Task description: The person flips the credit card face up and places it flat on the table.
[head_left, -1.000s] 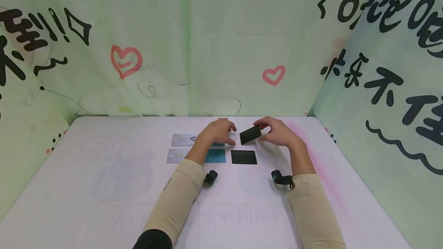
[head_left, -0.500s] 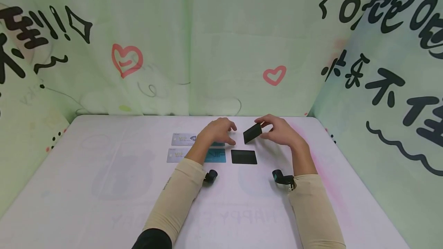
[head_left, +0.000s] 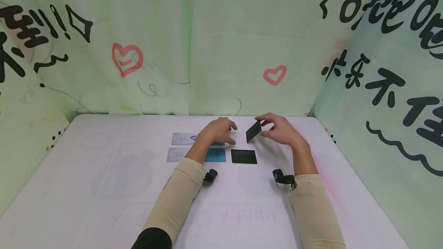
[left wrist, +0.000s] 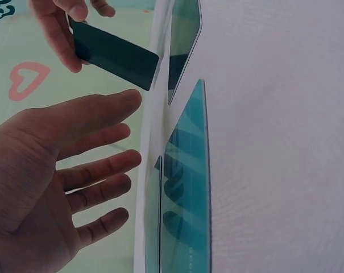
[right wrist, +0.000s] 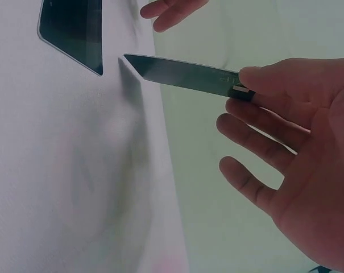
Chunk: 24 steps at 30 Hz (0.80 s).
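My right hand (head_left: pixel 278 129) pinches a black card (head_left: pixel 253 131) between thumb and fingers at one edge. The card is tilted up on edge, its far corner close to the table. In the right wrist view the held card (right wrist: pixel 189 77) shows small light markings near the thumb. A second black card (head_left: pixel 243 156) lies flat just in front of it. My left hand (head_left: pixel 218 131) hovers with relaxed, spread fingers over the teal cards, holding nothing. One teal card (head_left: pixel 215 155) lies in the front row; the one behind (head_left: pixel 218 144) is mostly covered by the hand.
Two silvery VIP cards, one at the back (head_left: pixel 182 138) and one in front (head_left: pixel 177 155), lie left of the teal ones, partly behind my left arm. The white table (head_left: pixel 104 203) ends at a green printed curtain (head_left: pixel 221 49).
The held black card has turned more edge-on and shifted slightly to the right with my right hand. My left hand stays nearly in place.
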Each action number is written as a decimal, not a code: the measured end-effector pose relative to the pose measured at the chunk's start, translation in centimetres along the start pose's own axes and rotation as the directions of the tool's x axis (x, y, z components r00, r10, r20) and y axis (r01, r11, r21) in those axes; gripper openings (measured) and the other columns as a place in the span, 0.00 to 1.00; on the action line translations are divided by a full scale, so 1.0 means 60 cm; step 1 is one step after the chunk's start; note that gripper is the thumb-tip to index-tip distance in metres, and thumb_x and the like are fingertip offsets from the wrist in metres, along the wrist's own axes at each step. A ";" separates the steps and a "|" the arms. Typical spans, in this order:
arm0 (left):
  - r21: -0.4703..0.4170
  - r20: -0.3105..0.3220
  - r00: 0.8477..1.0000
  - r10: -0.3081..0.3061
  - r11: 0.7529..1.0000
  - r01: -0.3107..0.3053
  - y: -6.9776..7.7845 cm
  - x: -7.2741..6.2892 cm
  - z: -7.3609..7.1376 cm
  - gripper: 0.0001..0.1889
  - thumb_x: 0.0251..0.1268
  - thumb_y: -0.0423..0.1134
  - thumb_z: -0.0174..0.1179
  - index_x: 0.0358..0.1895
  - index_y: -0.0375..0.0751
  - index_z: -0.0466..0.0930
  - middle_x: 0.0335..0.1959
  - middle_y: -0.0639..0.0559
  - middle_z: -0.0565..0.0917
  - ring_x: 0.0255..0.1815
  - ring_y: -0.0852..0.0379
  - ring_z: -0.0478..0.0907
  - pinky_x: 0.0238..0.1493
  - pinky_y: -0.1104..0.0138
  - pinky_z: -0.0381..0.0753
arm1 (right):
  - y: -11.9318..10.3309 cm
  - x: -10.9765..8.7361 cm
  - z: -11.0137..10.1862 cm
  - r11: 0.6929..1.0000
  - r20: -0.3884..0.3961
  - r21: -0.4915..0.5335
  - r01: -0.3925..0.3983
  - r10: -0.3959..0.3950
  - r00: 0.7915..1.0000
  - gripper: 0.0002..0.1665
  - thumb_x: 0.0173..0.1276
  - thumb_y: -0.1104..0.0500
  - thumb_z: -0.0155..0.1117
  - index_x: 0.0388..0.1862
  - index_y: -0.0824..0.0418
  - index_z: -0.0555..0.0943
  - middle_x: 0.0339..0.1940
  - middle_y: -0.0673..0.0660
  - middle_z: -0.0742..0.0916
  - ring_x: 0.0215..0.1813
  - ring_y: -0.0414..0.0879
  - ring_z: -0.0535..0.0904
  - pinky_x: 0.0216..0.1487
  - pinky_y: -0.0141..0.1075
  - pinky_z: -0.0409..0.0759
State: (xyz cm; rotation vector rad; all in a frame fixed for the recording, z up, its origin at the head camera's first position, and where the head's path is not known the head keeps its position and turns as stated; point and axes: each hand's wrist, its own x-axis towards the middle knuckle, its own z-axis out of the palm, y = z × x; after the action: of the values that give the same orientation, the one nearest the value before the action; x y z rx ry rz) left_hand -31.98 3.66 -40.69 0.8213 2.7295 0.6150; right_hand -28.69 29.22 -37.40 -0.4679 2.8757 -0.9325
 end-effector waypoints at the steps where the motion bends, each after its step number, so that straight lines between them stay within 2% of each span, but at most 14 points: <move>1: -0.002 0.001 1.000 0.001 1.000 -0.001 0.000 0.000 0.000 0.29 0.64 0.48 0.73 0.67 0.47 0.80 0.62 0.47 0.84 0.62 0.50 0.79 0.67 0.53 0.78 | 0.000 0.000 0.000 1.000 -0.002 0.002 -0.003 0.003 1.000 0.32 0.69 0.62 0.70 0.72 0.57 0.77 0.69 0.60 0.80 0.68 0.58 0.77 0.68 0.56 0.77; 14: -0.009 0.008 1.000 -0.007 1.000 0.007 0.000 0.001 -0.002 0.29 0.64 0.49 0.73 0.68 0.48 0.80 0.62 0.47 0.83 0.63 0.50 0.79 0.68 0.52 0.77 | 0.000 0.000 -0.004 1.000 -0.026 0.021 -0.013 0.014 1.000 0.32 0.67 0.62 0.71 0.71 0.57 0.77 0.64 0.61 0.82 0.65 0.58 0.76 0.67 0.56 0.77; 24: -0.009 0.016 1.000 -0.017 1.000 0.017 0.002 0.001 0.000 0.29 0.65 0.49 0.72 0.68 0.48 0.80 0.62 0.47 0.84 0.62 0.50 0.79 0.68 0.52 0.77 | -0.002 0.000 0.000 0.999 -0.009 0.023 -0.022 0.022 1.000 0.31 0.68 0.62 0.70 0.71 0.57 0.77 0.67 0.61 0.81 0.67 0.60 0.76 0.67 0.57 0.77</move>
State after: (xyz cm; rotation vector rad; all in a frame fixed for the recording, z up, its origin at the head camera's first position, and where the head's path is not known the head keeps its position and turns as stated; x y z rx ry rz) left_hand -31.97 3.79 -40.67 0.7972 2.7146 0.6138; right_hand -28.68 29.11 -37.31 -0.4299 2.8695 -0.9655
